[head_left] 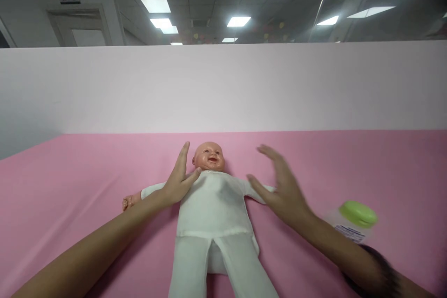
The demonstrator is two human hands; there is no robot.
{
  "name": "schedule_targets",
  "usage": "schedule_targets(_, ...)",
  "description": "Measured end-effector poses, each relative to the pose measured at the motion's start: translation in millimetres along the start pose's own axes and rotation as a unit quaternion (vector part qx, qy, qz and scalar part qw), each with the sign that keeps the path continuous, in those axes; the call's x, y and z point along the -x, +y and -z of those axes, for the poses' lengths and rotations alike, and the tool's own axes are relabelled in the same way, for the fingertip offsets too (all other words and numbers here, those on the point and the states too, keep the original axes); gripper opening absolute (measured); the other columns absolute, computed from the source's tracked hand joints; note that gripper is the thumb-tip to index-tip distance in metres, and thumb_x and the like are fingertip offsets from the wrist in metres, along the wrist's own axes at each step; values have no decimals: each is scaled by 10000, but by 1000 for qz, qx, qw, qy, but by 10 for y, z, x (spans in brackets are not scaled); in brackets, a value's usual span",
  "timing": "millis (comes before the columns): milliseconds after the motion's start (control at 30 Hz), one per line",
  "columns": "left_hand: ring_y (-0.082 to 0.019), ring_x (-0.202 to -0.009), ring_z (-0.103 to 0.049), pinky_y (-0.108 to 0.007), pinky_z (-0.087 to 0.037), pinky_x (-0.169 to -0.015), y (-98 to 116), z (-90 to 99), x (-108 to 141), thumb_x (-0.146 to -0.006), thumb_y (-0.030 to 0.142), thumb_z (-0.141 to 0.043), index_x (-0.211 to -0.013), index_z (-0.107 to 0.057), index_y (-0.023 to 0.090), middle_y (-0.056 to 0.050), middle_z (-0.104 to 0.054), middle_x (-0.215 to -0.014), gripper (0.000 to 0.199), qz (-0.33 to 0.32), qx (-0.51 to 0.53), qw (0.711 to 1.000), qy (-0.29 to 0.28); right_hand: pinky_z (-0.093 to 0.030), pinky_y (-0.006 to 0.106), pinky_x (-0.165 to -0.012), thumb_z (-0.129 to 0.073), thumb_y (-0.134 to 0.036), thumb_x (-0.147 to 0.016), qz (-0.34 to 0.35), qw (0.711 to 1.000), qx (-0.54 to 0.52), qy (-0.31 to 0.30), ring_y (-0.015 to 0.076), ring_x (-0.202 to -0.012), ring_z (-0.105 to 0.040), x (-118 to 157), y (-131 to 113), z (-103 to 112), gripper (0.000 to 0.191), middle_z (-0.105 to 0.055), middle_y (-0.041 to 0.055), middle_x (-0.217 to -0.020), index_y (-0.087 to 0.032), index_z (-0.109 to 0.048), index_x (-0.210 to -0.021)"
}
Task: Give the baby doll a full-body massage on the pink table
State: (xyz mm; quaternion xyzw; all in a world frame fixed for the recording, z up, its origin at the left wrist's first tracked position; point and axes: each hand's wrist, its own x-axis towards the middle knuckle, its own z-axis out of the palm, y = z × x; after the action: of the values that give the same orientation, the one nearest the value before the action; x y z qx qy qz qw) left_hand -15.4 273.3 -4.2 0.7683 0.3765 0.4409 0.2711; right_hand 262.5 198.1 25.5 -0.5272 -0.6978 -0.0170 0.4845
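Note:
A baby doll (214, 209) with a hard plastic head and a white cloth body lies on its back, arms spread out, on a pink sheet (87, 177). Over the doll's shoulder at the left is my left hand (179, 181), fingers stretched and thumb apart, holding nothing. Whether it touches the cloth I cannot tell. My right hand (282, 191), slightly blurred, hovers above the doll's arm at the right with thumb and fingers spread, also holding nothing. It hides the end of that arm. The lower legs run out of view at the bottom.
At the right, beside my right forearm, a bottle with a light green cap (359, 214) and a printed label is partly covered. A dark band (373, 270) circles my right forearm. Behind the pink surface stands a low white wall (223, 88), with glass above it.

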Motion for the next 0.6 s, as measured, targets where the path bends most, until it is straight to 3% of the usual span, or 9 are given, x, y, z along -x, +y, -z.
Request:
schedule_targets(67,-237,-1584,-5,-478,-76,-1284,244,-19,123,-993,493,-502,-1633,-52,334,-9,-14,-1724,798,35,86,995,24,-325,624,-1167,-605,-526,-884,35,987,125,96,387,-1432,-389,200,105,497,603,-470,154,-1485,-243,-487,-1404)
schedule_targets(133,-233,-1579,-94,-460,-145,-1278,549,-78,215,-988,472,-497,-1622,-132,352,4,-108,-1716,742,80,209,974,31,-309,688,-1136,-633,-597,-819,18,956,237,173,465,-1398,-401,400,317,907,679,-483,200,-1453,-199,-524,-1358)
schedule_targets(167,-232,-1571,-148,-450,-183,-1271,717,-118,247,-983,463,-483,-1617,-168,341,-4,-168,-1706,718,104,279,954,26,-340,690,-1112,-633,-608,-803,-35,949,265,168,486,-1387,-408,498,441,1051,725,-465,222,-1468,-180,-507,-1375)
schedule_targets(233,-230,-1544,-252,-428,-247,-1253,1057,-206,291,-972,459,-432,-1610,-226,277,-46,-291,-1668,694,159,409,899,6,-533,599,-915,-593,-606,-802,-142,960,228,79,449,-1199,-590,685,653,1195,664,-582,217,-1327,-204,-539,-1328)
schedule_targets(300,-234,-1504,-347,-398,-294,-1235,1364,-296,323,-957,480,-400,-1596,-271,190,-104,-386,-1618,714,236,498,834,-22,-602,495,-774,-573,-574,-810,-220,965,143,-24,355,-991,-698,843,730,1168,595,-675,141,-1185,-244,-549,-1304)
schedule_targets(367,-242,-1464,-417,-364,-327,-1215,1598,-387,358,-942,505,-398,-1575,-301,116,-157,-430,-1581,750,321,540,776,-51,-614,442,-765,-559,-552,-838,-243,962,107,-62,292,-931,-719,951,631,1033,558,-688,86,-1204,-285,-542,-1328)
schedule_targets(433,-241,-1455,-430,-335,-336,-1203,1742,-484,402,-934,516,-391,-1562,-308,72,-187,-425,-1575,773,380,556,736,-76,-619,395,-768,-551,-550,-878,-238,964,85,-88,266,-958,-726,1006,402,871,512,-687,62,-1247,-316,-546,-1334)
schedule_targets(500,-230,-1481,-387,-313,-318,-1207,1811,-585,449,-936,513,-360,-1568,-285,49,-194,-383,-1598,788,413,556,715,-97,-621,380,-797,-570,-532,-896,-188,972,83,-111,280,-1080,-703,1017,134,746,490,-649,66,-1342,-322,-554,-1339)
schedule_targets(600,-214,-1529,-283,-297,-293,-1214,1848,-716,511,-932,539,-301,-1594,-196,18,-184,-266,-1657,849,441,549,700,-119,-586,483,-935,-608,-555,-889,-50,988,117,-82,352,-1280,-588,981,-171,693,590,-580,123,-1421,-278,-528,-1403)
